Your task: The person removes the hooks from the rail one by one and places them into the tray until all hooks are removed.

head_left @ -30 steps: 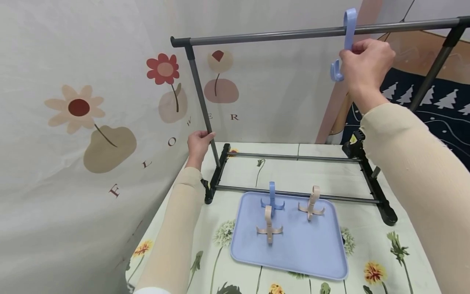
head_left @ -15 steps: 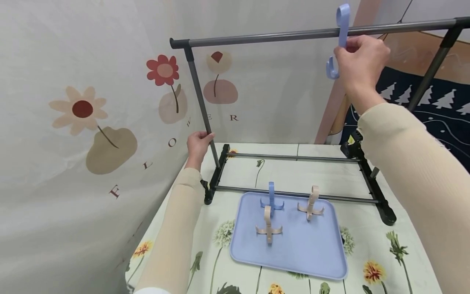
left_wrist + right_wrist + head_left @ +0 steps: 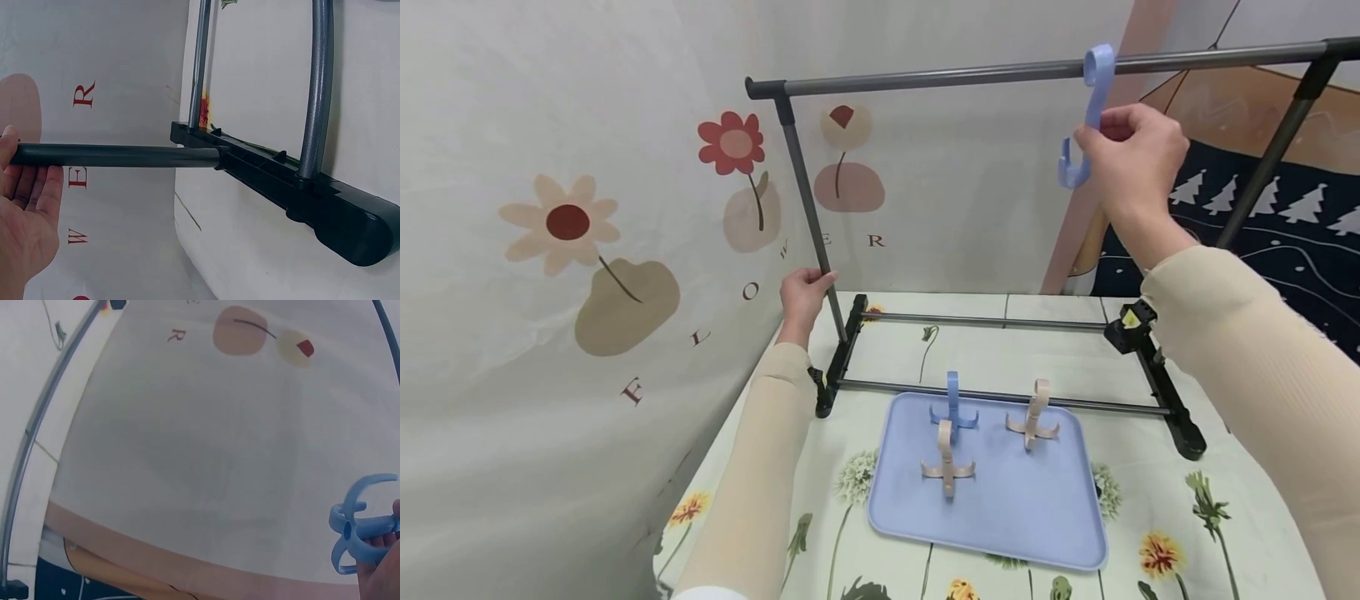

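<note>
My right hand (image 3: 1138,162) pinches a light blue multi-prong hook (image 3: 1096,92) by its stem, at the right part of the dark grey top rail (image 3: 940,78). The hook's curved top is level with the rail; whether it loops over it I cannot tell. In the right wrist view, the blue hook (image 3: 359,534) shows its curved prongs beside the fingers. On the left, my left hand (image 3: 805,298) holds the rack's upright pole (image 3: 808,200) between thumb and fingers. The left wrist view shows this left hand (image 3: 31,219) around the pole (image 3: 119,155).
A light blue tray (image 3: 1000,517) on the flowered tablecloth carries another blue hook (image 3: 953,408) and two beige hooks, one at the front (image 3: 947,467) and one to the right (image 3: 1035,417). The rack's black foot (image 3: 842,358) stands behind it. A printed curtain (image 3: 587,450) hangs on the left.
My right hand first moved slightly left along the rail with the blue hook, then lowered it, so its top came down to rail height. The left hand stayed on the pole.
</note>
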A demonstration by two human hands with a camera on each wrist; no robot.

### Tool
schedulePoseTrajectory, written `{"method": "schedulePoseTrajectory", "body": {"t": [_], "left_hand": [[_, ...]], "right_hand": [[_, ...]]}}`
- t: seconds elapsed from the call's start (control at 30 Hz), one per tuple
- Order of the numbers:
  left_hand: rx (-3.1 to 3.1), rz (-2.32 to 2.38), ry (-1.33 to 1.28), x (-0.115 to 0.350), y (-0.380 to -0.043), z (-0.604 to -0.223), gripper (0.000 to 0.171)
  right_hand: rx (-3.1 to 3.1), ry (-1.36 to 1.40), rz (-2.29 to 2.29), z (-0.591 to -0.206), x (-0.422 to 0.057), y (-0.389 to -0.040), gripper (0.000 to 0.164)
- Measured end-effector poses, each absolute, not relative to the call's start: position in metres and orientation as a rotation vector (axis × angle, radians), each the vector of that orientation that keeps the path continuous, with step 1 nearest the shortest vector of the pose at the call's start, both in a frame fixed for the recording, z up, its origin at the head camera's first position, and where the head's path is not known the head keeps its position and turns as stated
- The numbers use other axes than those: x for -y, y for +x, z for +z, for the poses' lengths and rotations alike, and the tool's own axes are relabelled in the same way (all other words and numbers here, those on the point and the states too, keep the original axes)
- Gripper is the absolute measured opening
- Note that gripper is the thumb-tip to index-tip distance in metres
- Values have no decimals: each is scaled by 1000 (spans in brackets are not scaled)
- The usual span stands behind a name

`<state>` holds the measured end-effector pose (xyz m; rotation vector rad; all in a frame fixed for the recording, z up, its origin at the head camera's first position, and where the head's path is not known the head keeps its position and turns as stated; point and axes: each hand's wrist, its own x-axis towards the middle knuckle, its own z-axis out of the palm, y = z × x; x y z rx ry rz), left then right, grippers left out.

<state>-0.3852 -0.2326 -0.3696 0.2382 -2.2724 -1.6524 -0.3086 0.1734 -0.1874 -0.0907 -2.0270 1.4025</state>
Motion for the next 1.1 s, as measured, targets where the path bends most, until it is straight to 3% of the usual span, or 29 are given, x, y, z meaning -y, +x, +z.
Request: {"method": "schedulePoseTrajectory", "body": {"t": [0.37, 0.73, 1.1], "left_hand": [[2278, -1659, 238, 232, -383, -368, 33], [2287, -1648, 235, 230, -380, -371, 32], [2273, -1654, 222, 233, -383, -371, 32]], "right_hand": [[2154, -53, 1432, -217, -173, -293, 33], [2303, 91, 1203, -253, -176, -267, 45], [2393, 234, 1146, -281, -172, -238, 37]]}}
